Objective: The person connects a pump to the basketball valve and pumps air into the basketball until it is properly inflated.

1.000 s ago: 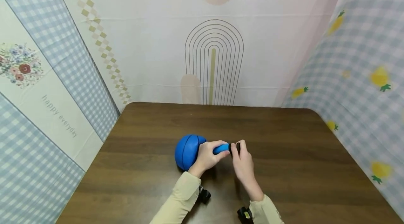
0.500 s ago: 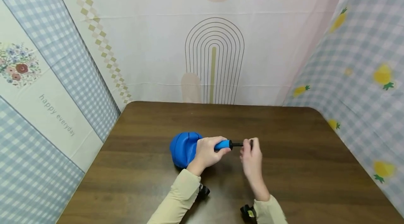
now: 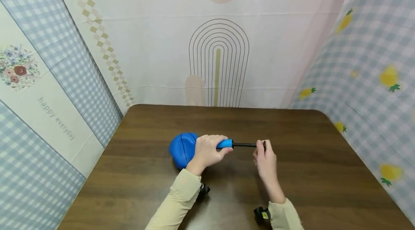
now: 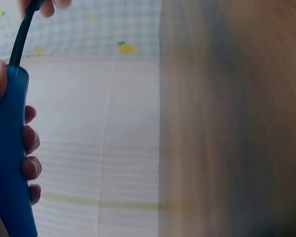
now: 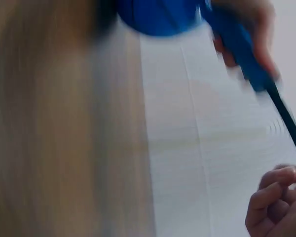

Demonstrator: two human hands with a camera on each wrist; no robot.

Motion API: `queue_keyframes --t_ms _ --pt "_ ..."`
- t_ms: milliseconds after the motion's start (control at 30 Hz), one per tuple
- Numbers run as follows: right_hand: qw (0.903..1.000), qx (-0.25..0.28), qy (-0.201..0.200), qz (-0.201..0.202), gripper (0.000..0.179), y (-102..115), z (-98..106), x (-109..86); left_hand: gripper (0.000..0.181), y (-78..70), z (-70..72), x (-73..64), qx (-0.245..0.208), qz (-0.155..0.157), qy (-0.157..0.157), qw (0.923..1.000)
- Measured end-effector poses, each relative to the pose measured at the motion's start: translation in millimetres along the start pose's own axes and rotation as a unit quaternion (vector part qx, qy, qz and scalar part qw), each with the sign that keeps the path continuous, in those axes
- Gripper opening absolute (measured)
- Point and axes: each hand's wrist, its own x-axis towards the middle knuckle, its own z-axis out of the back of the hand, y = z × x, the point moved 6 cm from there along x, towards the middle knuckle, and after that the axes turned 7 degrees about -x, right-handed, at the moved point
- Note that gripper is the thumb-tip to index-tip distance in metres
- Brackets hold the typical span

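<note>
My left hand grips the blue barrel of a hand pump, its fingers wrapped around it in the left wrist view. A black rod extends far out of the barrel toward the right. At the rod's outer end, my right hand holds the black handle, which is mostly hidden by the fingers. Just left of the left hand is a blue ball with dark seams, its surface dented and its right side covered by that hand. The pump's far end and how it meets the ball are hidden.
The brown wooden table lies under both hands. A white patterned cloth hangs behind it, with checked cloths at the left and right. A small black camera is strapped at the right wrist.
My right hand has moved right, drawing the black rod out of the pump's barrel. The left hand and the ball have shifted slightly left, and the ball looks more dented than a second ago.
</note>
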Motion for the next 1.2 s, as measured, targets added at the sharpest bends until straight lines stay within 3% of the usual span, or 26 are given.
queue_keyframes --t_ms 67,133,167,267,333,400,467,567,633,700,767,867,933,1000,1100,1200 --pt "0.9962 0.073 0.042 -0.022 0.027 0.3 -12.2 -3.6 0.030 -4.5 -3.5 1.1 -0.001 -0.010 0.003 0.9999" --pt "0.9901 0.102 0.090 -0.034 0.027 0.4 -26.6 -7.9 0.030 -8.4 -8.0 1.3 0.001 -0.020 0.011 0.9997" --pt "0.9896 0.088 0.109 -0.035 0.026 -0.2 -31.5 -9.7 0.030 -9.8 -9.3 0.9 0.001 -0.026 0.014 0.9996" --pt "0.9920 -0.031 0.121 -0.011 0.030 -3.2 -32.1 -9.6 0.033 -9.5 -10.1 0.4 0.003 -0.036 0.026 0.9990" --pt "0.9906 -0.096 0.097 0.003 0.032 -4.9 -22.4 -5.6 0.034 -5.3 -7.0 0.7 0.004 -0.033 0.029 0.9990" --pt "0.9899 -0.129 0.060 0.005 0.032 -5.1 -7.4 -1.1 0.033 0.7 -2.7 0.6 0.004 -0.024 0.029 0.9993" --pt "0.9950 -0.090 0.043 -0.004 0.032 -5.6 4.1 2.3 0.033 5.4 0.9 0.9 0.004 -0.015 0.027 0.9995" --pt "0.9982 0.025 0.041 -0.037 0.028 -1.0 6.0 2.9 0.032 5.4 0.6 1.2 0.006 -0.002 0.022 0.9997" --pt "0.9934 0.088 0.053 -0.050 0.024 0.1 -5.9 0.1 0.031 0.2 -3.3 0.9 0.010 0.000 0.016 0.9998" --pt "0.9888 0.116 0.076 -0.055 0.022 1.6 -21.5 -3.4 0.030 -5.2 -8.6 0.1 0.007 -0.001 0.012 0.9999" --pt "0.9909 0.079 0.101 -0.041 0.023 2.0 -31.6 -7.0 0.031 -8.4 -12.0 -1.0 0.002 -0.010 0.015 0.9998" --pt "0.9937 -0.024 0.109 -0.009 0.030 -0.9 -31.3 -6.3 0.032 -6.9 -11.9 -1.0 -0.013 -0.025 0.035 0.9990" --pt "0.9928 -0.088 0.082 0.002 0.032 -1.7 -20.5 -4.2 0.033 -2.6 -7.6 -1.2 -0.012 -0.027 0.044 0.9986" --pt "0.9936 -0.102 0.048 -0.002 0.033 -3.9 -8.1 -1.5 0.033 2.4 -1.9 -1.7 -0.005 -0.021 0.043 0.9988" --pt "0.9992 -0.013 0.026 -0.029 0.030 -8.7 0.4 1.2 0.032 7.7 2.8 -2.0 0.010 -0.008 0.034 0.9993" --pt "0.9910 0.112 0.053 -0.050 0.023 -7.2 -12.0 -1.2 0.030 6.2 -0.7 -0.1 0.015 -0.001 0.028 0.9995"
